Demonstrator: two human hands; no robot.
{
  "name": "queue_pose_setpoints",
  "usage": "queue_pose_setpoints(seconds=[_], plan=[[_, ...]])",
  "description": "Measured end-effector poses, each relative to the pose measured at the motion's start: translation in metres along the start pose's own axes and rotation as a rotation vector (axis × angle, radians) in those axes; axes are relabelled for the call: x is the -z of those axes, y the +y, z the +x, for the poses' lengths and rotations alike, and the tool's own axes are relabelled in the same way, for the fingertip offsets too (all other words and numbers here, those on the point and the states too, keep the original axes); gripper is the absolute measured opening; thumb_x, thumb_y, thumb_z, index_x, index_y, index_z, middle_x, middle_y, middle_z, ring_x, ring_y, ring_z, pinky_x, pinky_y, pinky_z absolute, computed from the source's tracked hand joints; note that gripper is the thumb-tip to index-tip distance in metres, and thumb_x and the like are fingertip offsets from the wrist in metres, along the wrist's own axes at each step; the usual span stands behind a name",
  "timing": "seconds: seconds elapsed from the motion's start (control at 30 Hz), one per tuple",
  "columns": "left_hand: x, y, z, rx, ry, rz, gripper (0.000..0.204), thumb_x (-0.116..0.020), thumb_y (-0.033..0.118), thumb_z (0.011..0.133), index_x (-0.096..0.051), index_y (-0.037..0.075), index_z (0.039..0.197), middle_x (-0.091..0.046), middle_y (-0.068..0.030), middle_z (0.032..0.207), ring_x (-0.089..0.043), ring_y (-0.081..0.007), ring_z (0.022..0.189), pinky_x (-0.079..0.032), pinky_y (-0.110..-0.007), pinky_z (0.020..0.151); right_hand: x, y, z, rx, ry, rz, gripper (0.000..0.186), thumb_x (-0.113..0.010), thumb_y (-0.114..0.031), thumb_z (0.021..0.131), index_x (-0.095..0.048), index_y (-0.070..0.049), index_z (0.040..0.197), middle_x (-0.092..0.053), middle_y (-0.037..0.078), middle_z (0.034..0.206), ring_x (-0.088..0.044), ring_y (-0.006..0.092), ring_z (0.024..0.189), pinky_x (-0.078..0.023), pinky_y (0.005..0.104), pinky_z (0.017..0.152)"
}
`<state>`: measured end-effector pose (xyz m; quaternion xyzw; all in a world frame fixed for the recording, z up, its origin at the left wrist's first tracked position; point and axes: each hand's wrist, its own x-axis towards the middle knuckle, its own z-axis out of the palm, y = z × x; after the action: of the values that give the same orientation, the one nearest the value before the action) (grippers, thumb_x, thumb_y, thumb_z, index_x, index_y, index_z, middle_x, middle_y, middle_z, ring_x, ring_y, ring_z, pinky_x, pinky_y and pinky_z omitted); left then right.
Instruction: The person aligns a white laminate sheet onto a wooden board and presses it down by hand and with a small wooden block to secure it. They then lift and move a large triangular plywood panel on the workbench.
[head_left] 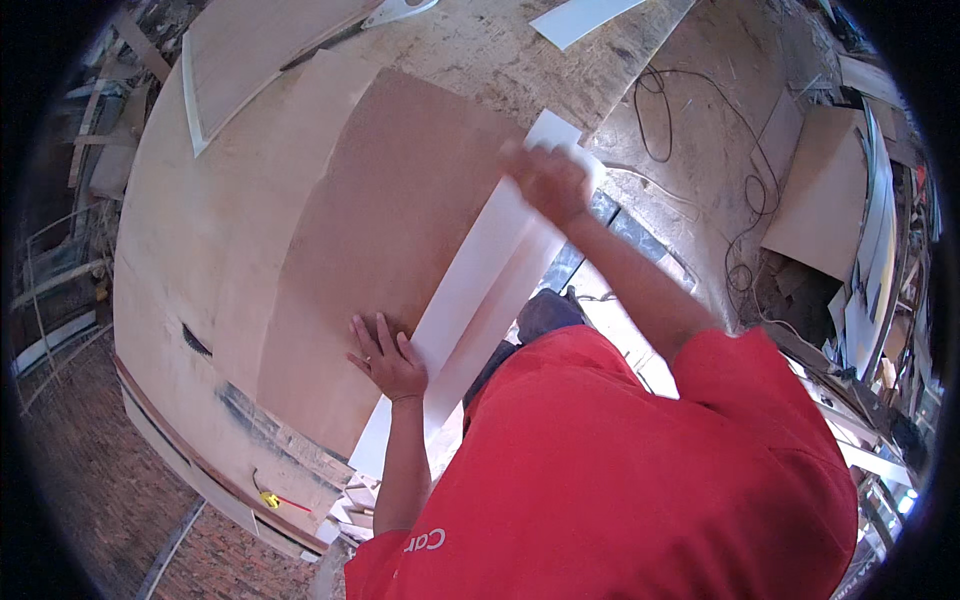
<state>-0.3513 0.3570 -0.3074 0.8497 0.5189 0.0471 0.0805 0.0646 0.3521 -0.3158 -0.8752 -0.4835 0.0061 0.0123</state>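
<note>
A large brown board (400,190) lies on the wooden worktable in front of me. Along its near right edge runs a long white strip (465,265), and a second pale band hangs beside it, toward my body. My left hand (392,365) is pressed flat with fingers spread, mostly on the brown board, its heel at the strip's edge. At the strip's far end, my right hand (550,185) is curled like a fist and blurred by motion. White material shows beside that hand; what its fingers hold, if anything, is hidden.
A toothed saw blade (197,341) pokes up through the worktable (215,240) at left. A yellow tape measure (268,498) lies near its lower left edge. Another white piece (580,20) is at the far side. Dark cable (755,195) loops across the floor at right, near leaning boards (820,190).
</note>
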Motion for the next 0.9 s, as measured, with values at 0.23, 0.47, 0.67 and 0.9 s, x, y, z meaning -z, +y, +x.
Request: queue_pose_setpoints(seconds=[0.23,0.47,0.67,0.9], plan=[[-0.008,0.007,0.025,0.016,0.076,-0.017,0.052,-0.041,0.035,0.107,-0.048,0.011,0.153,-0.029,-0.0218,0.167,-0.025,-0.0406,0.156,-0.006,-0.068,0.122,0.014,0.091,0.06,-0.098,0.277,0.348,0.033,-0.064,-0.044,0.095,-0.07,-0.026,0.123,-0.074,0.004,0.107,-0.071,0.0299,0.097,-0.059,0.0461,0.081],[-0.006,-0.001,0.007,0.004,0.042,-0.025,0.054,-0.043,0.035,0.106,-0.047,0.01,0.154,-0.028,-0.0221,0.168,-0.026,-0.04,0.156,-0.004,-0.068,0.122,-0.013,-0.024,-0.033,0.216,0.245,0.091,0.025,-0.061,-0.044,0.098,-0.071,-0.029,0.115,-0.062,0.002,0.074,-0.065,0.0245,0.068,-0.051,0.0417,0.051],[-0.006,-0.003,0.01,0.026,0.053,-0.053,0.056,-0.049,0.035,0.104,-0.046,0.011,0.154,-0.028,-0.0214,0.167,-0.024,-0.0405,0.156,-0.004,-0.067,0.123,0.035,0.167,0.072,-0.408,0.081,0.311,0.042,-0.056,-0.056,0.097,-0.07,-0.03,0.127,-0.071,0.01,0.127,-0.067,0.0329,0.118,-0.055,0.0467,0.093],[-0.005,0.007,0.017,0.072,0.075,-0.021,0.058,-0.051,0.038,0.103,-0.046,0.014,0.156,-0.025,-0.0187,0.169,-0.022,-0.0366,0.158,-0.007,-0.067,0.123,0.019,0.152,-0.02,-0.899,0.06,1.933,0.047,-0.054,-0.044,0.107,-0.061,-0.007,0.136,-0.071,0.008,0.113,-0.069,0.027,0.098,-0.053,0.0384,0.098]])
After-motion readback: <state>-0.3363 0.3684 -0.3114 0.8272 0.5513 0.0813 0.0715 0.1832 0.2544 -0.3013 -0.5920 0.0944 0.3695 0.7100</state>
